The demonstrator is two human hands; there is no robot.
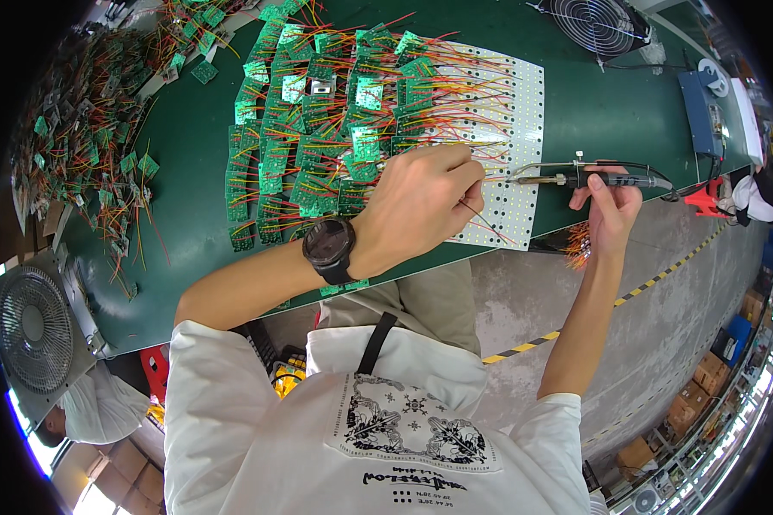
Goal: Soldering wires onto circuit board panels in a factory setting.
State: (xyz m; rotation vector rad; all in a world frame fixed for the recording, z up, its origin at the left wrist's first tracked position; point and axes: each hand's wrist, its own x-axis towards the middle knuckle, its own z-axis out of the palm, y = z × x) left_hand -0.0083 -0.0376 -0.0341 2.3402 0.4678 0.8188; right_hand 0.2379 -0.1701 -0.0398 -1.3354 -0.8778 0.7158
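Now left hand (421,206) pinches thin wire (481,216) over perforated white panel (515,120); right hand (610,210) grips soldering iron (593,178).

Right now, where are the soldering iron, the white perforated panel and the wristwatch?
soldering iron (594,178), head view, on its black handle.
white perforated panel (524,94), head view, on its bare right part.
wristwatch (328,244), head view, on its dial.

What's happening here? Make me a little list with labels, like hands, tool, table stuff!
left hand: pinching thin wires against the white panel
right hand: holding a soldering iron, tip pointing at the panel
on wrist: black watch
table stuff: green circuit boards with red and yellow wires, on a green table
fans: one at top, one at lower left
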